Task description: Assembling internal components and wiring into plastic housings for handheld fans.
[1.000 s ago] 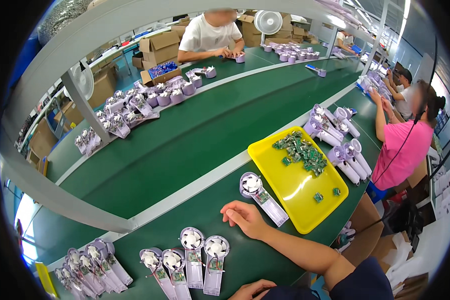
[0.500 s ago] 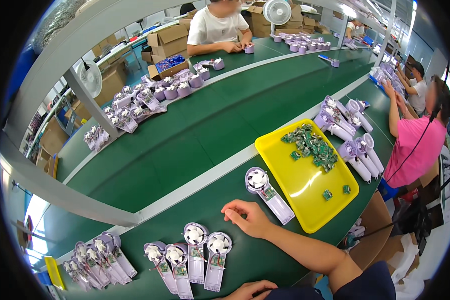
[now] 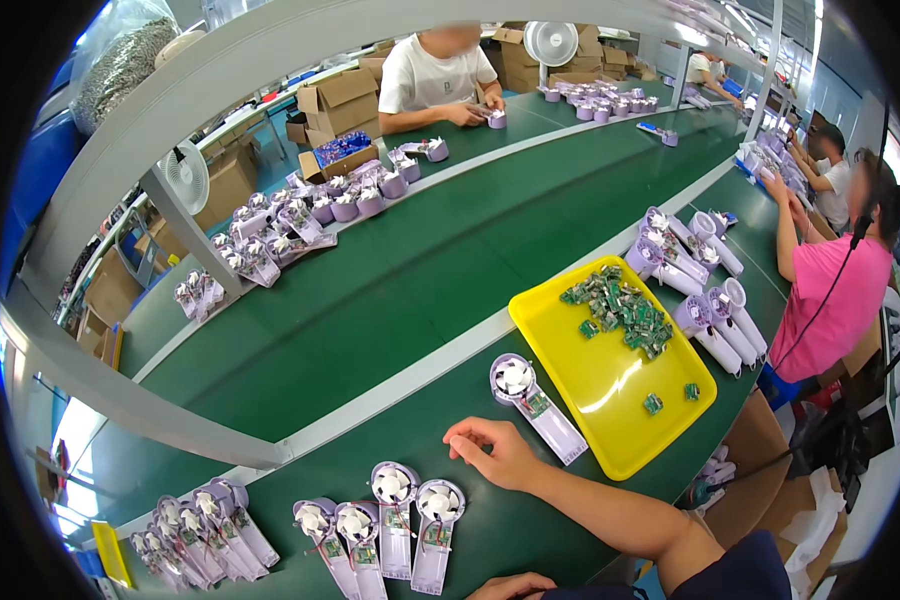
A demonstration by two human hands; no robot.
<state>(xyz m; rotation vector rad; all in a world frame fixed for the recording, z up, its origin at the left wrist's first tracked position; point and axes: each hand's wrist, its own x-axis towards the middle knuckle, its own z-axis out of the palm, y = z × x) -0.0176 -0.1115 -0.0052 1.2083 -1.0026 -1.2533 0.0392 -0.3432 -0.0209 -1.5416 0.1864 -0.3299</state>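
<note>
My right hand (image 3: 495,450) rests over the green table, its fingers loosely curled together with nothing seen in them. Just beyond it lies a lilac handheld fan half (image 3: 540,405) with white blades and a small green circuit board. Part of my left hand (image 3: 515,586) shows at the lower edge; its fingers are mostly cut off. To the left of it lie several open fan halves (image 3: 394,510) with boards and red wires. A yellow tray (image 3: 620,455) beside the single fan half holds a pile of green circuit boards (image 3: 625,310).
More fan halves (image 3: 205,530) lie in a row at the left, near a metal post (image 3: 150,390). Closed fan bodies (image 3: 720,325) lie right of the tray. Across the green belt (image 3: 370,300), a person in white (image 3: 435,75) handles a fan part. A person in pink (image 3: 840,290) works at right.
The view has shifted slightly, so the near things sit a little lower. My hands keep nearly the same pose, and the fan halves and tray stay in place.
</note>
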